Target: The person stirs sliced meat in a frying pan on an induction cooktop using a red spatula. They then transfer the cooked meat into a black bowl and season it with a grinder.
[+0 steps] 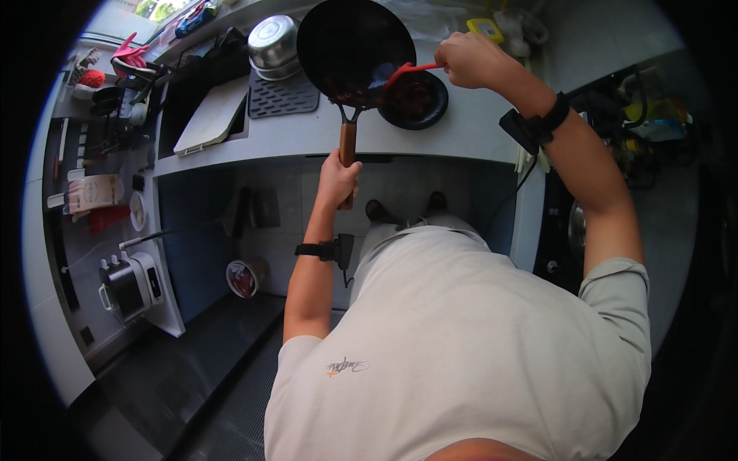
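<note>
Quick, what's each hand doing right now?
Left hand: closed around the wooden handle of the dark pan.
Right hand: closed, holding the red utensil.

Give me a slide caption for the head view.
Left hand holds a wok by its wooden handle, right hand a red spatula at the rim, above a black dish.

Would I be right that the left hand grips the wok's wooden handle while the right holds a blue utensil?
The utensil in the right hand is red, not blue, as the head view shows; the left hand does grip the wooden handle.
</note>
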The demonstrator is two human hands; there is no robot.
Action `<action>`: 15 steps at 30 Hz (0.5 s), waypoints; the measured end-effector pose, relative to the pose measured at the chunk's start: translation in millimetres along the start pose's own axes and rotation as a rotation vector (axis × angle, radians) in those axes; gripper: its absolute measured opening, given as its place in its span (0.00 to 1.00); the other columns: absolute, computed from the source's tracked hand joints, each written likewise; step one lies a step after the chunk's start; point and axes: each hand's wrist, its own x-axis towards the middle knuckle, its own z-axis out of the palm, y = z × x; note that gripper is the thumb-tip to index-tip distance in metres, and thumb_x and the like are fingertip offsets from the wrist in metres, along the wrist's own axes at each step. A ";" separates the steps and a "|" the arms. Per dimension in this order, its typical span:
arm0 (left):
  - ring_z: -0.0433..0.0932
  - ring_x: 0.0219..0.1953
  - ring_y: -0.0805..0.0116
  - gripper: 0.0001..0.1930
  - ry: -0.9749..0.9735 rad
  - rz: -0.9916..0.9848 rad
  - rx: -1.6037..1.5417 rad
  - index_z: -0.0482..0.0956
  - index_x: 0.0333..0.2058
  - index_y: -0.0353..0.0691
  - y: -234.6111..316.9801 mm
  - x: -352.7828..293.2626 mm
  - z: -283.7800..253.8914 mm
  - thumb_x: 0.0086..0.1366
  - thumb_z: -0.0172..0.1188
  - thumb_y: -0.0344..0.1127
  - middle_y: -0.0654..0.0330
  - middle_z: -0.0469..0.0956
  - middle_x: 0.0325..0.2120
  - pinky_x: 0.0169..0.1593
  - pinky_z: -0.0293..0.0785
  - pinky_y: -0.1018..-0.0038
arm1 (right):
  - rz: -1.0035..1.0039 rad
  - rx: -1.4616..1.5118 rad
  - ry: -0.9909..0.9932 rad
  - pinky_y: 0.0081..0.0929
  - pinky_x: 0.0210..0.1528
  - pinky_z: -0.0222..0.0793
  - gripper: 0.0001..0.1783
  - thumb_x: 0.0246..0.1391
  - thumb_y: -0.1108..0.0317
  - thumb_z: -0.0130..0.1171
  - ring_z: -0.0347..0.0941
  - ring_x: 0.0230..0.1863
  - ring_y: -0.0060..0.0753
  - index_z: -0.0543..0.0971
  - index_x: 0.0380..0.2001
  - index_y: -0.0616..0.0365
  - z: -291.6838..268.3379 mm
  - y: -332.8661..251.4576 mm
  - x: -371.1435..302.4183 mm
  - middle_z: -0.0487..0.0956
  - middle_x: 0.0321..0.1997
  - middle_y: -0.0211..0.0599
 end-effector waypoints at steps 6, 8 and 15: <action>0.72 0.13 0.70 0.11 0.005 -0.004 -0.037 0.68 0.38 0.34 1.5 2.3 2.0 0.62 0.60 0.29 0.61 0.71 0.18 0.18 0.70 0.70 | -0.032 -0.026 0.080 0.41 0.44 0.76 0.12 0.52 0.74 0.59 0.80 0.41 0.46 0.87 0.39 0.55 4.9 3.9 -28.8 0.84 0.35 0.41; 0.71 0.13 0.70 0.10 0.004 -0.002 -0.029 0.68 0.38 0.34 2.9 3.5 0.6 0.62 0.60 0.29 0.61 0.71 0.18 0.18 0.70 0.70 | -0.024 -0.009 0.112 0.40 0.44 0.76 0.12 0.53 0.73 0.59 0.80 0.41 0.45 0.86 0.40 0.55 9.4 7.9 -37.1 0.83 0.36 0.40; 0.72 0.14 0.70 0.11 -0.007 -0.001 -0.005 0.68 0.39 0.34 5.4 7.1 -3.7 0.63 0.60 0.29 0.61 0.71 0.19 0.19 0.70 0.70 | 0.068 0.101 0.137 0.40 0.44 0.75 0.11 0.56 0.70 0.59 0.79 0.40 0.45 0.86 0.40 0.54 19.2 20.3 -64.0 0.81 0.36 0.40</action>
